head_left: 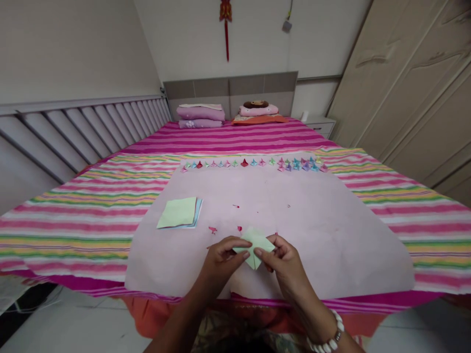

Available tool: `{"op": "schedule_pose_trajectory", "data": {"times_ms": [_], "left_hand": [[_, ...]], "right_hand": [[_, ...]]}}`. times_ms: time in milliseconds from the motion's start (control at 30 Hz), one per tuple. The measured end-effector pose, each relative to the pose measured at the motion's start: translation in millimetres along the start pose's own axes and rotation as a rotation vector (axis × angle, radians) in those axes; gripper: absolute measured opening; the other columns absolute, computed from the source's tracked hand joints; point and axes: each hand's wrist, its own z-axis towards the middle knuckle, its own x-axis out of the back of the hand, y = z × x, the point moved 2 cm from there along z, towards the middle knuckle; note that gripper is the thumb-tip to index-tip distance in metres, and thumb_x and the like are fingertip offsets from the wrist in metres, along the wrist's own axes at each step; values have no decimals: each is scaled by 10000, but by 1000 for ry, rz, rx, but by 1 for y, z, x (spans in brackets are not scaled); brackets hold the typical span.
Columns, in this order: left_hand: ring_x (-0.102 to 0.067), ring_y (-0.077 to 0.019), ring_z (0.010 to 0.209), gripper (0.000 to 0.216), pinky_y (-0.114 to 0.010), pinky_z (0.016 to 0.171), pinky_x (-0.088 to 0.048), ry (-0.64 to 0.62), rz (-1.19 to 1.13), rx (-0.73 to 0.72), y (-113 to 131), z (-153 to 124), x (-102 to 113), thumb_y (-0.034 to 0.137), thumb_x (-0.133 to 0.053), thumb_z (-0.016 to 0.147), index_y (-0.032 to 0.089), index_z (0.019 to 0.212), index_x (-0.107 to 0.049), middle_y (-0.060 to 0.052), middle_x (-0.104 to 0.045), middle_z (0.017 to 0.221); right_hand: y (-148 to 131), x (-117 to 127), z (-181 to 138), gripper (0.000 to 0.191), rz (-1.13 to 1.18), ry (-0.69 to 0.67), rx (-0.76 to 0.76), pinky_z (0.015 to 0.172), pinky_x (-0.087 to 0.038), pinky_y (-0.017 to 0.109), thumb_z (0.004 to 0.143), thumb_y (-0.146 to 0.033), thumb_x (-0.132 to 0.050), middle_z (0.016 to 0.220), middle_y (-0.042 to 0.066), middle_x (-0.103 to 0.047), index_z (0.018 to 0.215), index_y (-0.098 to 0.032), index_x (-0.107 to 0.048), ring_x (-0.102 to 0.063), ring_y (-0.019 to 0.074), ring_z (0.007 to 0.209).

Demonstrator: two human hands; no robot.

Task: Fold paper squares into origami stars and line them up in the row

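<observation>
Between my two hands is a pale green sheet of origami paper [254,260], folded into a diamond-like shape with a point towards me. My left hand [225,255] pinches its left side, thumb on top. On the right side, my right hand [281,255] grips it with the thumb pressed near the middle crease. The paper is held just above a large pale sheet [331,235] spread on the bed. To the left lies a stack of square paper [179,212], light green on top with blue and white edges showing below.
Along the far edge of the pale sheet stand several small folded paper pieces [244,163] in many colours. Small red scraps [212,229] lie near my hands. Folded bedding [201,116] and a headboard [198,88] are at the far end, a white rail [110,117] at left.
</observation>
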Motion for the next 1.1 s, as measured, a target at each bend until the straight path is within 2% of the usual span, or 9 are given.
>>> {"op": "schedule_pose_trajectory", "data": {"times_ms": [67,167,267,467,567,700,800,933,1100], "left_hand": [[-649,-197,838,202,-287,728,-507,-3,1,21,-1,0,-1,234,-733,700,183,895,-732,-65,-714,898],[-657,-207,859,258,-303,762,-510,17,26,49,-1,-1,-3,230,-748,684,189,938,-726,-64,-727,934],[-659,-210,861,260,-310,764,-512,55,106,29,3,-1,-4,224,-744,685,194,943,-723,-57,-734,931],[-619,-170,756,171,-282,701,-487,79,312,-138,9,0,-4,187,-697,734,199,900,-736,-31,-655,777],[-583,-154,721,138,-272,667,-471,69,371,-178,6,0,-4,200,-680,761,212,884,-741,-18,-579,741],[-576,-197,919,111,-329,793,-473,85,414,-209,4,-1,-3,198,-660,777,230,839,-745,-63,-579,951],[-531,-239,1086,122,-391,909,-426,43,468,-220,7,0,-3,181,-635,792,234,826,-740,-84,-584,1127],[-595,-207,924,112,-365,858,-431,-55,492,-236,12,1,-3,173,-630,804,222,816,-730,-51,-688,905],[-622,-177,714,69,-286,695,-468,54,279,-33,11,2,4,228,-747,696,180,670,-706,-22,-693,694]], "right_hand": [[-3,-1,-1,335,11,1,11,389,-238,190,591,-352,-810,494,-89,-460,811,-187,-618,-316,52,395],[-7,-3,-4,535,31,0,54,391,-272,188,592,-306,-806,625,-73,-510,1079,-223,-601,-362,55,432],[-8,-2,-5,583,9,-10,113,415,-302,199,624,-284,-783,717,-46,-544,1169,-250,-576,-405,71,487],[-5,1,-5,324,-198,-8,157,454,-308,236,681,-277,-738,500,-72,-425,991,-192,-694,-355,96,465],[-7,1,-5,245,-250,-2,201,458,-325,243,682,-271,-732,519,-54,-461,913,-190,-718,-379,103,473],[-9,1,-4,206,-291,-16,273,444,-324,234,701,-240,-709,543,-46,-475,902,-196,-723,-383,97,458],[-12,2,-3,148,-313,-37,357,439,-331,234,712,-210,-694,708,2,-562,855,-207,-731,-389,80,458],[-18,4,-3,6,-391,-41,437,495,-384,248,679,-203,-733,841,53,-580,675,-206,-728,-502,131,603],[-21,6,-1,126,-339,-99,382,643,-435,292,665,-212,-757,705,26,-584,567,-198,-679,-565,175,699]]}}
